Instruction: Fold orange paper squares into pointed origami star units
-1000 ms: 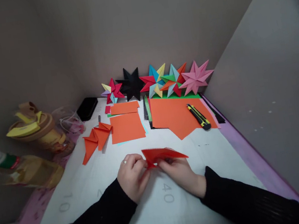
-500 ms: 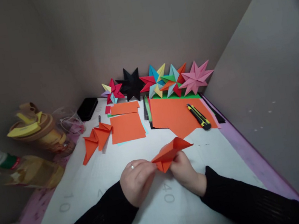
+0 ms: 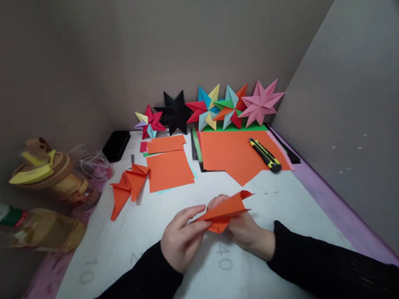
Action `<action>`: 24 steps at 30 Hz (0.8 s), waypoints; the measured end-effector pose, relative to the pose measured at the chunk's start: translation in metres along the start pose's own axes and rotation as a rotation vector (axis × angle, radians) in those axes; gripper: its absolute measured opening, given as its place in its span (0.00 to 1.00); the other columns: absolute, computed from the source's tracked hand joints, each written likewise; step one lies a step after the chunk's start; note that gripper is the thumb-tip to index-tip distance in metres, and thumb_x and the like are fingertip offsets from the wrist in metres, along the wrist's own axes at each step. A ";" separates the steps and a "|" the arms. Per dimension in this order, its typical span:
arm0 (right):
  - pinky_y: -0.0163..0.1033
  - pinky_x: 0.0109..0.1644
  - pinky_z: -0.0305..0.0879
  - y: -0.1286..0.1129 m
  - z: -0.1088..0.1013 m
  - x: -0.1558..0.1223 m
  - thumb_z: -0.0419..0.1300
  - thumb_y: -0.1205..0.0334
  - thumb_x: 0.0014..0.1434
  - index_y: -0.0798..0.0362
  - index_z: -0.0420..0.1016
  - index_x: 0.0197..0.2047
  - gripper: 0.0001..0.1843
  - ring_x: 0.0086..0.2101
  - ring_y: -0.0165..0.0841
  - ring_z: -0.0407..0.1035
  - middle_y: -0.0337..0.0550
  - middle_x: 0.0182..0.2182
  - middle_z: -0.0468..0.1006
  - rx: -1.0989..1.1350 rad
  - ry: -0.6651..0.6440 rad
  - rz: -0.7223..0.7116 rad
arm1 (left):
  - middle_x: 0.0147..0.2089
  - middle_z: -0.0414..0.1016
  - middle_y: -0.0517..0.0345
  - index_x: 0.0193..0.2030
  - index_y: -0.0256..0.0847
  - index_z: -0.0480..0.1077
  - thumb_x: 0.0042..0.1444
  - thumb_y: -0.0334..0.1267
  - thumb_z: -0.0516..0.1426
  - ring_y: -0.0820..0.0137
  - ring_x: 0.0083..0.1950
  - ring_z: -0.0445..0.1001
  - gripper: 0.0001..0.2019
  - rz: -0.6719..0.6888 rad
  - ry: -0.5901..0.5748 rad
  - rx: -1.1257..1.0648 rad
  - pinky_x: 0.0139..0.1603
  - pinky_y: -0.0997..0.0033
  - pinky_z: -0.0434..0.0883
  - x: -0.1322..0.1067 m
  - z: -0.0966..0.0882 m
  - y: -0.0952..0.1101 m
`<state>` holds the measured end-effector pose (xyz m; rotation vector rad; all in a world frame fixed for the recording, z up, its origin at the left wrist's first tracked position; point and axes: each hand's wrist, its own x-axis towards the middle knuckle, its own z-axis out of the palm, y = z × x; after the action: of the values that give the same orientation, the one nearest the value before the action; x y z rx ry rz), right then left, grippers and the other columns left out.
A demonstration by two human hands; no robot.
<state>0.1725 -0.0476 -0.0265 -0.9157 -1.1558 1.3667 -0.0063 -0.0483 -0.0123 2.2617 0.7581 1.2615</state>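
Both hands hold a folded orange paper piece [image 3: 225, 211] just above the white cutting mat [image 3: 221, 278]. My left hand [image 3: 182, 239] pinches its left end with fingertips. Under and behind the paper, my right hand [image 3: 241, 229] grips it, one finger curling over its top edge. The paper's point aims right. Both sleeves are black.
Several paper stars [image 3: 211, 109] lean on the back wall. Orange sheets [image 3: 170, 170] and a larger orange sheet [image 3: 237, 156] with a yellow-black utility knife [image 3: 265, 155] lie behind my hands. Folded orange units [image 3: 127, 187] and a black phone [image 3: 116, 144] lie left, beside bottles [image 3: 40, 227].
The orange piece was turned in my hands: its point tilted up to the right, then came down nearly level. My left fingers opened into a fingertip pinch.
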 end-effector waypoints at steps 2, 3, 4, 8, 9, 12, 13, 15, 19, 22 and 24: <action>0.38 0.36 0.67 0.001 0.000 -0.001 0.65 0.60 0.47 0.52 0.72 0.30 0.08 0.31 0.33 0.69 0.40 0.29 0.74 -0.009 -0.014 0.013 | 0.51 0.73 0.48 0.49 0.45 0.71 0.55 0.24 0.53 0.66 0.49 0.73 0.17 -0.016 0.004 -0.045 0.47 0.65 0.73 0.002 -0.001 0.002; 0.39 0.36 0.67 0.002 0.000 -0.001 0.65 0.59 0.48 0.52 0.73 0.30 0.07 0.30 0.34 0.69 0.40 0.28 0.75 -0.013 -0.025 0.034 | 0.49 0.74 0.49 0.48 0.44 0.71 0.55 0.25 0.54 0.67 0.48 0.74 0.16 -0.045 0.012 -0.051 0.46 0.66 0.73 0.003 -0.002 0.003; 0.39 0.36 0.67 0.004 0.000 -0.001 0.64 0.59 0.50 0.52 0.73 0.30 0.07 0.29 0.34 0.69 0.40 0.27 0.75 -0.016 -0.035 0.057 | 0.47 0.75 0.49 0.46 0.43 0.72 0.54 0.25 0.55 0.67 0.46 0.75 0.15 -0.082 0.019 -0.047 0.45 0.68 0.74 0.004 -0.003 0.004; 0.37 0.33 0.66 0.008 -0.001 0.000 0.62 0.57 0.54 0.53 0.74 0.29 0.09 0.26 0.32 0.68 0.40 0.23 0.74 0.023 -0.051 0.098 | 0.39 0.79 0.51 0.36 0.40 0.75 0.52 0.30 0.58 0.68 0.39 0.77 0.05 -0.298 0.071 -0.044 0.40 0.71 0.74 0.005 -0.004 0.004; 0.37 0.32 0.65 0.009 -0.002 0.000 0.62 0.57 0.54 0.54 0.74 0.29 0.09 0.26 0.31 0.68 0.40 0.23 0.74 0.038 -0.049 0.100 | 0.35 0.79 0.53 0.33 0.39 0.74 0.52 0.31 0.59 0.69 0.35 0.77 0.03 -0.383 0.079 -0.067 0.36 0.72 0.73 0.005 -0.004 0.003; 0.35 0.30 0.64 0.009 -0.003 0.000 0.62 0.57 0.54 0.54 0.74 0.29 0.09 0.25 0.30 0.68 0.40 0.23 0.74 0.046 -0.047 0.128 | 0.26 0.76 0.58 0.29 0.39 0.70 0.50 0.36 0.61 0.72 0.27 0.73 0.04 -0.649 0.114 -0.192 0.28 0.75 0.70 0.005 0.000 -0.001; 0.34 0.30 0.64 0.009 -0.003 -0.001 0.63 0.57 0.53 0.55 0.74 0.28 0.10 0.25 0.30 0.68 0.41 0.23 0.75 0.031 -0.049 0.138 | 0.25 0.75 0.60 0.28 0.39 0.69 0.48 0.37 0.62 0.73 0.25 0.72 0.06 -0.712 0.132 -0.243 0.27 0.76 0.69 0.004 0.002 -0.002; 0.34 0.29 0.63 0.009 -0.002 -0.002 0.64 0.56 0.52 0.55 0.74 0.27 0.10 0.24 0.29 0.67 0.41 0.23 0.74 -0.006 -0.054 0.154 | 0.23 0.73 0.62 0.28 0.39 0.65 0.46 0.38 0.63 0.74 0.24 0.71 0.10 -0.786 0.151 -0.343 0.26 0.76 0.67 0.004 0.005 -0.003; 0.33 0.26 0.61 0.006 0.001 -0.003 0.64 0.55 0.51 0.56 0.73 0.24 0.13 0.22 0.27 0.65 0.39 0.20 0.73 -0.046 -0.075 0.181 | 0.23 0.74 0.60 0.29 0.38 0.64 0.45 0.39 0.63 0.74 0.24 0.71 0.12 -0.834 0.092 -0.449 0.26 0.76 0.66 0.006 0.008 0.000; 0.32 0.23 0.59 0.005 0.001 -0.002 0.64 0.54 0.51 0.57 0.73 0.22 0.15 0.19 0.26 0.63 0.39 0.18 0.72 -0.050 -0.047 0.230 | 0.22 0.74 0.59 0.29 0.37 0.67 0.45 0.39 0.62 0.73 0.23 0.70 0.10 -0.858 0.052 -0.493 0.26 0.75 0.67 0.010 0.006 0.004; 0.30 0.20 0.55 0.006 0.000 -0.002 0.64 0.52 0.50 0.58 0.72 0.21 0.17 0.17 0.24 0.61 0.38 0.16 0.71 -0.057 -0.030 0.278 | 0.21 0.73 0.60 0.29 0.36 0.69 0.45 0.39 0.62 0.74 0.22 0.69 0.09 -0.870 0.033 -0.516 0.25 0.75 0.66 0.012 0.004 0.005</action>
<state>0.1711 -0.0493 -0.0324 -1.1325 -1.1251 1.5810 0.0040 -0.0449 -0.0037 1.2609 1.1016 0.9064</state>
